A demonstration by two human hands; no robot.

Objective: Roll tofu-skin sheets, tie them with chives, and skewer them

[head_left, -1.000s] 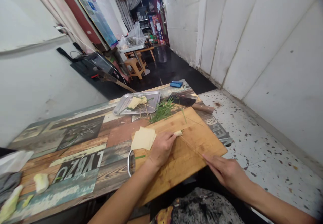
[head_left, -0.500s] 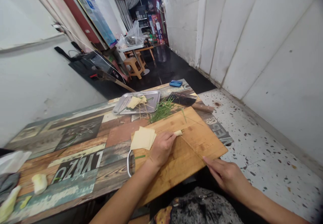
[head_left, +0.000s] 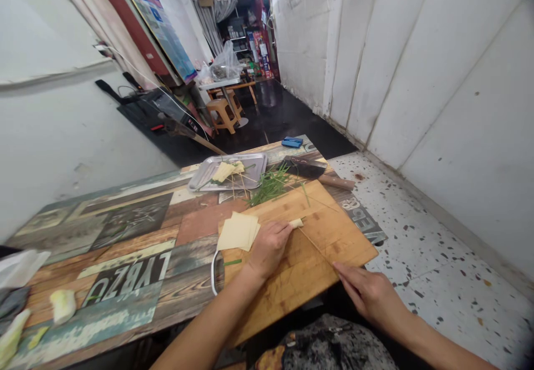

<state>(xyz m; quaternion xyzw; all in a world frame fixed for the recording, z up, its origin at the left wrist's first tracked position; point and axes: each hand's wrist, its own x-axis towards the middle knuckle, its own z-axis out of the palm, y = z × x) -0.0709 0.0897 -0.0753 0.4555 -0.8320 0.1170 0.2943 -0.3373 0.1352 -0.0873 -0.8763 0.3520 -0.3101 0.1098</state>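
On the wooden cutting board (head_left: 287, 286), my left hand (head_left: 269, 246) is closed around a rolled tofu sheet (head_left: 296, 223), whose end pokes out past the fingers with a bit of green in it. My right hand (head_left: 369, 292) pinches the near end of a thin wooden skewer (head_left: 316, 245). The skewer's far end reaches the roll; how deep it sits is hidden. Just left of my left hand lie stacked flat tofu sheets (head_left: 236, 231). Cut green stalks (head_left: 269, 186) are heaped at the board's far edge.
A metal tray (head_left: 258, 165) holds skewered rolls behind the board. Beside the greens lies a cleaver (head_left: 304, 168) with its wooden handle toward the right edge. A blue object (head_left: 292, 142) is at the far corner. Pale vegetable pieces (head_left: 63, 306) lie at the left.
My right hand has shifted slightly left toward the roll, with less of the skewer showing between the hands. The whole view has tilted slightly; my left hand keeps its hold.
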